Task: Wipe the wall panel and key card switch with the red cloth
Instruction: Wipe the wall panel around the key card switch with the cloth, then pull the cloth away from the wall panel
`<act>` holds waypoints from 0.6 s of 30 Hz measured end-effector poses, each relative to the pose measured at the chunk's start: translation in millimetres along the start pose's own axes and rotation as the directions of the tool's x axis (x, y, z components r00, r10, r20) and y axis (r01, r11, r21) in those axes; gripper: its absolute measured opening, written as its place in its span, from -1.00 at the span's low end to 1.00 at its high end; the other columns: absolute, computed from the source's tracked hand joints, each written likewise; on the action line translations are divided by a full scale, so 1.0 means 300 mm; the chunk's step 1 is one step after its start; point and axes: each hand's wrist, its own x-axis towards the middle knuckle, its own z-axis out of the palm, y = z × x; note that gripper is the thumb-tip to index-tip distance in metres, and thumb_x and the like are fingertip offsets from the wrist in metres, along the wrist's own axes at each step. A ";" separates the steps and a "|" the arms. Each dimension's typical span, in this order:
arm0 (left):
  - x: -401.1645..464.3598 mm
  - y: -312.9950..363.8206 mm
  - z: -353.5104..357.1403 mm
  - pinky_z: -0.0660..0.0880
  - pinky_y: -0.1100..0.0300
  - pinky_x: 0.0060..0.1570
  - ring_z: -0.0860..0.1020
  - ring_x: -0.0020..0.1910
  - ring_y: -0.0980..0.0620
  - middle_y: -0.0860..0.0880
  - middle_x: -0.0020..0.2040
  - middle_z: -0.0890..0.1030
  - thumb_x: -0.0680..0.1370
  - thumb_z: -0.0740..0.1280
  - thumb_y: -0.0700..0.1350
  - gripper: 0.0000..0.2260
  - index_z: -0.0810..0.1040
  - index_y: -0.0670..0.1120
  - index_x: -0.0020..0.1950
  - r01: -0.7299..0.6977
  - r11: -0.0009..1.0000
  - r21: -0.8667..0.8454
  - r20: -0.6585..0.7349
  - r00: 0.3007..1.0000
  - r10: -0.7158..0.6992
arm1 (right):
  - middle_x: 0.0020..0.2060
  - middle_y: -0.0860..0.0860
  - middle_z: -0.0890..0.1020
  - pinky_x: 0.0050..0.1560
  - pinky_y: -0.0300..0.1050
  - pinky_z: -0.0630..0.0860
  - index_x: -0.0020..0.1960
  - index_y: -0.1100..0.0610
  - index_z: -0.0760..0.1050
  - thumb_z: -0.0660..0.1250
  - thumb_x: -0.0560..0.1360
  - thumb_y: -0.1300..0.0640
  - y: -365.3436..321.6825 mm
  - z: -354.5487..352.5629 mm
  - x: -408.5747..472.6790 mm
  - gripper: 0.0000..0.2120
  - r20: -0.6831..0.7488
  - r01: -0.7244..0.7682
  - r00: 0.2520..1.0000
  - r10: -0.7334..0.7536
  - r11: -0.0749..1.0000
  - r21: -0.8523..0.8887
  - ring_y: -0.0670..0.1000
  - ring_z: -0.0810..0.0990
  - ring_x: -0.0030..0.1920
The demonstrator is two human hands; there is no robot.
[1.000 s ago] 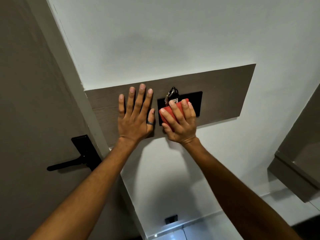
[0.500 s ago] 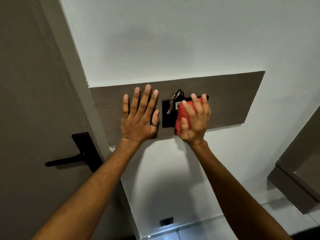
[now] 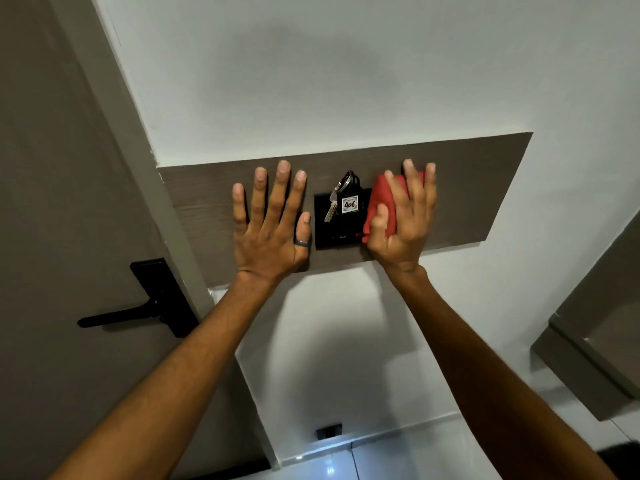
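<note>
two hands are on the wall panel [image 3: 467, 188], a long brown strip running left to right. the right hand [image 3: 401, 220] presses the bunched red cloth [image 3: 379, 202] flat, fingers spread over it and thumb hooked round its lower edge, right at the right edge of the black key card switch [image 3: 337, 220]. the left hand [image 3: 270, 223] lies open, empty, palm flat on the panel just left of the switch. so the switch sits between the hands, immediately left of the cloth, and the right hand is the one to sweep it. a key [image 3: 330, 206] and a tag [image 3: 349, 204] marked 406 hang down over the switch face and would likely snag a pass. a door handle [image 3: 131, 313] sits well to the left.
</note>
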 end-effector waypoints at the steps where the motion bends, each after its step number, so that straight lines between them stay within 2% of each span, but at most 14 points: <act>1: 0.000 0.000 0.002 -0.10 -0.16 0.60 -0.13 0.65 -0.08 -0.11 0.59 0.28 0.67 0.16 0.04 -0.46 0.18 -0.06 0.64 -0.002 1.000 0.003 0.005 1.000 0.002 | 0.49 0.18 0.48 0.61 0.20 0.29 0.48 0.12 0.49 0.14 0.70 0.01 -0.011 0.010 0.013 -0.59 -0.026 -0.048 0.999 0.047 0.999 -0.010 0.26 0.24 0.64; 4: -0.005 0.001 0.005 -0.10 -0.16 0.60 -0.12 0.65 -0.08 -0.13 0.58 0.32 0.68 0.14 0.04 -0.46 0.17 -0.06 0.64 -0.001 1.000 0.015 0.021 1.000 0.000 | 0.49 0.18 0.46 0.58 0.29 0.35 0.50 0.15 0.44 0.15 0.71 0.05 -0.032 0.002 -0.026 -0.60 0.018 -0.077 0.997 0.077 0.997 -0.023 0.35 0.27 0.60; 7: 0.007 0.017 -0.027 -0.09 -0.15 0.59 -0.15 0.65 -0.06 -0.15 0.57 0.32 0.67 0.12 -0.01 -0.49 0.23 -0.08 0.62 0.009 1.000 -0.012 0.049 0.999 -0.009 | 0.48 0.23 0.47 0.51 0.36 0.45 0.51 0.21 0.40 0.22 0.66 0.18 0.003 -0.084 -0.103 -0.58 0.190 0.044 0.981 -0.038 0.999 -0.027 0.42 0.30 0.55; 9: 0.008 0.043 -0.054 -0.10 -0.12 0.60 -0.16 0.65 -0.04 -0.18 0.59 0.29 0.65 0.11 -0.09 -0.50 0.25 -0.09 0.62 0.046 0.995 -0.086 0.091 0.995 -0.038 | 0.49 0.24 0.48 0.47 0.29 0.51 0.50 0.25 0.42 0.26 0.62 0.26 0.027 -0.161 -0.154 -0.55 0.297 0.072 0.953 -0.058 0.997 -0.036 0.40 0.34 0.55; 11: -0.023 0.087 -0.088 -0.12 -0.10 0.62 -0.12 0.65 -0.05 -0.19 0.62 0.22 0.63 0.13 -0.15 -0.47 0.24 -0.10 0.63 0.144 0.971 -0.192 0.155 0.981 -0.115 | 0.50 0.22 0.48 0.53 0.14 0.48 0.49 0.28 0.46 0.27 0.61 0.29 0.038 -0.243 -0.210 -0.56 0.361 -0.042 0.931 0.044 0.999 -0.016 0.32 0.37 0.57; 12: -0.049 0.113 -0.107 -0.12 -0.10 0.63 -0.08 0.66 -0.06 -0.19 0.63 0.19 0.64 0.14 -0.15 -0.48 0.23 -0.12 0.62 0.190 0.952 -0.242 0.179 0.973 -0.148 | 0.50 0.19 0.48 0.57 0.03 0.42 0.48 0.27 0.47 0.28 0.62 0.25 0.031 -0.276 -0.233 -0.57 0.375 -0.183 0.912 0.166 0.983 0.009 0.25 0.38 0.57; 13: -0.089 0.158 -0.128 -0.10 -0.11 0.63 -0.03 0.66 -0.08 -0.19 0.63 0.19 0.65 0.14 -0.14 -0.49 0.23 -0.13 0.62 0.215 0.935 -0.283 0.203 0.966 -0.161 | 0.51 0.14 0.49 0.58 -0.08 0.38 0.49 0.24 0.47 0.28 0.63 0.20 0.025 -0.320 -0.263 -0.56 0.383 -0.396 0.854 0.352 0.917 0.040 0.16 0.40 0.56; 14: -0.129 0.202 -0.145 -0.07 -0.12 0.63 0.01 0.65 -0.11 -0.18 0.62 0.20 0.66 0.14 -0.13 -0.50 0.23 -0.14 0.62 0.207 0.924 -0.320 0.221 0.965 -0.140 | 0.50 0.08 0.50 0.56 -0.13 0.40 0.50 0.19 0.48 0.29 0.63 0.15 0.018 -0.351 -0.282 -0.55 0.383 -0.617 0.746 0.546 0.782 0.088 0.08 0.45 0.53; 15: -0.179 0.263 -0.162 -0.05 -0.14 0.63 0.05 0.65 -0.13 -0.18 0.62 0.21 0.66 0.14 -0.11 -0.50 0.23 -0.15 0.61 0.177 0.918 -0.355 0.255 0.963 -0.087 | 0.47 0.04 0.54 0.50 -0.10 0.48 0.50 0.13 0.48 0.31 0.63 0.12 0.017 -0.391 -0.306 -0.56 0.394 -0.806 0.580 0.713 0.573 0.150 0.04 0.52 0.47; 16: -0.224 0.323 -0.179 -0.03 -0.15 0.62 0.07 0.65 -0.15 -0.18 0.62 0.22 0.66 0.15 -0.09 -0.49 0.23 -0.15 0.61 0.139 0.910 -0.391 0.296 0.955 -0.018 | 0.40 0.05 0.60 0.37 -0.03 0.60 0.49 0.09 0.48 0.34 0.63 0.12 0.018 -0.426 -0.320 -0.57 0.430 -0.921 0.385 0.817 0.310 0.235 0.06 0.61 0.36; 17: -0.261 0.381 -0.193 -0.02 -0.15 0.62 0.07 0.64 -0.16 -0.18 0.62 0.22 0.66 0.15 -0.06 -0.49 0.23 -0.15 0.61 0.102 0.900 -0.424 0.353 0.934 0.061 | 0.29 0.10 0.65 0.16 0.01 0.70 0.46 0.09 0.49 0.36 0.63 0.13 0.026 -0.457 -0.330 -0.59 0.496 -0.948 0.197 0.846 0.034 0.318 0.11 0.69 0.20; 18: -0.301 0.456 -0.198 -0.01 -0.14 0.63 0.07 0.64 -0.16 -0.18 0.62 0.22 0.66 0.15 -0.04 -0.47 0.23 -0.16 0.61 0.081 0.889 -0.450 0.423 0.896 0.133 | 0.17 0.14 0.68 -0.06 -0.02 0.73 0.43 0.12 0.48 0.36 0.62 0.13 0.053 -0.499 -0.352 -0.61 0.593 -0.900 0.024 0.805 -0.241 0.363 0.14 0.73 0.03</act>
